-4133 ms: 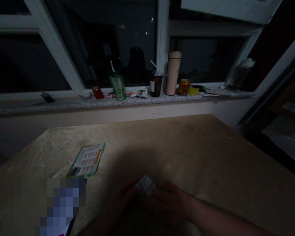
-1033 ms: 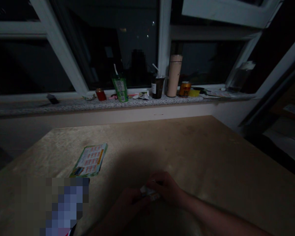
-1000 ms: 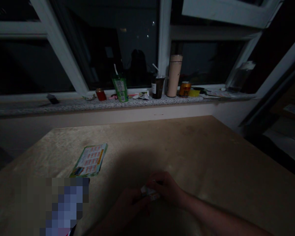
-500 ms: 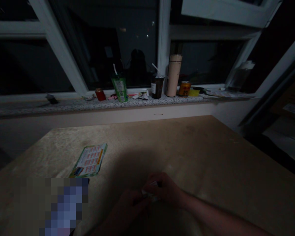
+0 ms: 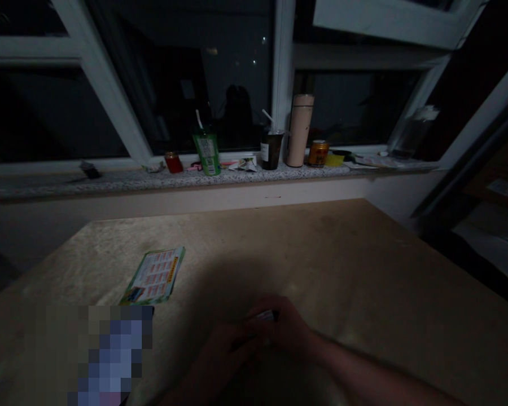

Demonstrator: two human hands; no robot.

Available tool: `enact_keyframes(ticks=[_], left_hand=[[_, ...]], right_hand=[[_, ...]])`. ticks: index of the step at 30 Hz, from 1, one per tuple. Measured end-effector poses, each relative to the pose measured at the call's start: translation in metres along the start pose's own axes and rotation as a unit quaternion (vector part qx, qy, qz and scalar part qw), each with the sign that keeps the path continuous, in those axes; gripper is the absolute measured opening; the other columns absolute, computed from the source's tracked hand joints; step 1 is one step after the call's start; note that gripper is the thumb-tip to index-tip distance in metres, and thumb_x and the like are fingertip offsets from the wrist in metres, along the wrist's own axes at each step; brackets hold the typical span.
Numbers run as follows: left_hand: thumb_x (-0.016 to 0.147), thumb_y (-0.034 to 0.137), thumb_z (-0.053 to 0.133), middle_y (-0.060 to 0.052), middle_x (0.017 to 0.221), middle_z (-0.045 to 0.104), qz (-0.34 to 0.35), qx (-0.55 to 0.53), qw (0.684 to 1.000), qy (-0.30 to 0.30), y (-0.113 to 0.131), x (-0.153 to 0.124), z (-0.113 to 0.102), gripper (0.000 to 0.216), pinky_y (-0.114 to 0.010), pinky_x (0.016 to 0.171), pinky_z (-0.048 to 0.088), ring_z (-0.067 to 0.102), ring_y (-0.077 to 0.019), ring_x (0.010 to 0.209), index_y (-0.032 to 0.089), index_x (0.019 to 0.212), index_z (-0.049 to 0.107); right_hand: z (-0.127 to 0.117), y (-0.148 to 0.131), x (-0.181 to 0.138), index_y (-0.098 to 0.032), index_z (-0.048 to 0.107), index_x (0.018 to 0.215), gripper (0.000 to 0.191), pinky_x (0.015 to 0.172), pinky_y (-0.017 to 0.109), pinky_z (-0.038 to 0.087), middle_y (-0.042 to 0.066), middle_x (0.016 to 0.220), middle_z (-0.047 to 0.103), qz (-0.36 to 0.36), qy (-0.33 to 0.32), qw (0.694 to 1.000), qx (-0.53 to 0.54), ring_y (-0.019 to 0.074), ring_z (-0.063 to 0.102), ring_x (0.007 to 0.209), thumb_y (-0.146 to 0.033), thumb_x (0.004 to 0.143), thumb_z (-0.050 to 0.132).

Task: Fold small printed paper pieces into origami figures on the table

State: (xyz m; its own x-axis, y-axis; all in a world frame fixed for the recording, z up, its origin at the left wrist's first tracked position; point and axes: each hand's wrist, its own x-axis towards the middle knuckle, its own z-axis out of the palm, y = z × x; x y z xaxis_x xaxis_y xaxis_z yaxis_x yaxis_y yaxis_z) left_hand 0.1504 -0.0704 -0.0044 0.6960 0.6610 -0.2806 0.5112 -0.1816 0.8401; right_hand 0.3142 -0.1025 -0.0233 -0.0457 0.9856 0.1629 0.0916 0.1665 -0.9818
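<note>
Head view: left hand (image 5: pixel 219 351) and right hand (image 5: pixel 288 326), fingers curled, grip a small pale packet (image 5: pixel 266 316) between them above the near tabletop (image 5: pixel 322 248) — it could slip if either pinch loosens.

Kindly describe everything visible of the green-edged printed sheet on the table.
The sheet lies flat on the left part of the table. It looks like paper or thin card: green border, pale middle, rows of reddish print, yellow strip, bluish picture at its near end. Neither the left hand nor the right hand touches it.
</note>
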Motion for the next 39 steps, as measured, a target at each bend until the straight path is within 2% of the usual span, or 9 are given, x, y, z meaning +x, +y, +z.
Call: enact_keyframes(ticks=[3,10,13,16,19,23,29,36,39], left_hand=[[0.084,0.049,0.049,0.0,0.064,0.069,0.0,0.01,1.0,-0.003,-0.003,0.0,0.001,0.04,-0.023,0.058,0.042,0.064,-0.019,0.062,0.017,0.073,0.072],[0.084,0.045,0.046,-0.001,0.064,0.068,-0.002,0.046,0.999,0.022,-0.004,0.002,0.006,0.039,-0.023,0.057,0.04,0.063,-0.0191,0.062,0.016,0.071,0.07],[0.084,0.048,0.046,0.0,0.063,0.066,-0.003,0.017,1.0,0.025,-0.004,0.002,0.004,0.041,-0.023,0.057,0.041,0.062,-0.0189,0.061,0.016,0.071,0.068],[0.083,0.051,0.047,-0.001,0.063,0.065,-0.01,-0.023,0.998,0.05,-0.003,0.002,0.0,0.043,-0.024,0.06,0.042,0.061,-0.0197,0.063,0.016,0.066,0.066],[0.082,0.048,0.048,-0.001,0.065,0.066,-0.011,-0.033,0.996,0.085,-0.001,0.001,-0.003,0.039,-0.025,0.063,0.043,0.061,-0.0202,0.066,0.017,0.066,0.065],[0.082,0.049,0.048,-0.002,0.068,0.067,-0.007,-0.04,0.996,0.078,-0.001,-0.003,-0.004,0.039,-0.027,0.066,0.045,0.062,-0.0219,0.07,0.018,0.068,0.066],[0.079,0.06,0.046,-0.006,0.1,0.07,-0.049,-0.047,0.98,0.189,-0.011,-0.009,-0.004,0.05,-0.035,0.087,0.045,0.06,-0.0281,0.098,0.02,0.096,0.07],[0.078,0.065,0.045,-0.006,0.105,0.069,-0.066,-0.045,0.977,0.196,-0.012,-0.007,-0.007,0.057,-0.038,0.094,0.042,0.059,-0.0296,0.104,0.019,0.101,0.07],[0.08,0.063,0.043,-0.007,0.107,0.068,-0.058,-0.044,0.98,0.187,-0.015,-0.005,-0.007,0.057,-0.039,0.095,0.041,0.058,-0.0294,0.104,0.017,0.103,0.069]], right_hand=[[0.0,0.001,0.001,-0.016,0.073,0.066,0.026,0.049,0.02,0.037,0.001,0.062,0.061,0.01,-0.014,1.0,0.019,0.0103,0.054,0.055,-0.041,0.075,0.069],[0.002,0.001,0.0,-0.015,0.068,0.063,0.026,0.052,0.021,0.038,0.0,0.062,0.058,0.032,0.027,0.998,0.045,0.0106,0.053,0.056,-0.039,0.073,0.07],[0.0,-0.001,0.0,-0.017,0.068,0.074,0.023,0.055,0.022,0.04,0.0,0.07,0.059,0.033,0.026,0.998,0.037,0.0122,0.055,0.062,-0.04,0.072,0.07],[-0.003,0.0,0.001,-0.019,0.063,0.089,0.03,0.059,0.022,0.041,0.0,0.077,0.057,0.014,0.026,0.999,0.014,0.0133,0.054,0.068,-0.046,0.077,0.064],[-0.005,0.003,0.001,-0.017,0.059,0.08,0.041,0.061,0.023,0.041,0.001,0.073,0.056,0.002,0.004,0.999,-0.052,0.0134,0.051,0.067,-0.053,0.09,0.043],[-0.005,0.003,-0.001,-0.015,0.056,0.074,0.054,0.057,0.023,0.038,0.001,0.066,0.054,0.015,-0.042,0.995,-0.091,0.0121,0.047,0.06,-0.058,0.093,0.029],[-0.007,0.002,-0.002,-0.015,0.059,0.077,0.059,0.058,0.022,0.04,0.001,0.067,0.057,-0.009,-0.111,0.987,-0.115,0.0116,0.049,0.059,-0.059,0.095,0.023],[-0.008,0.008,-0.002,-0.013,0.061,0.069,0.065,0.052,0.021,0.038,0.0,0.058,0.053,0.008,-0.122,0.985,-0.122,0.0101,0.045,0.053,-0.062,0.093,0.026],[-0.008,0.006,0.0,-0.013,0.064,0.069,0.064,0.055,0.021,0.041,0.001,0.059,0.057,0.019,-0.128,0.988,-0.082,0.0109,0.05,0.054,-0.062,0.092,0.03]])
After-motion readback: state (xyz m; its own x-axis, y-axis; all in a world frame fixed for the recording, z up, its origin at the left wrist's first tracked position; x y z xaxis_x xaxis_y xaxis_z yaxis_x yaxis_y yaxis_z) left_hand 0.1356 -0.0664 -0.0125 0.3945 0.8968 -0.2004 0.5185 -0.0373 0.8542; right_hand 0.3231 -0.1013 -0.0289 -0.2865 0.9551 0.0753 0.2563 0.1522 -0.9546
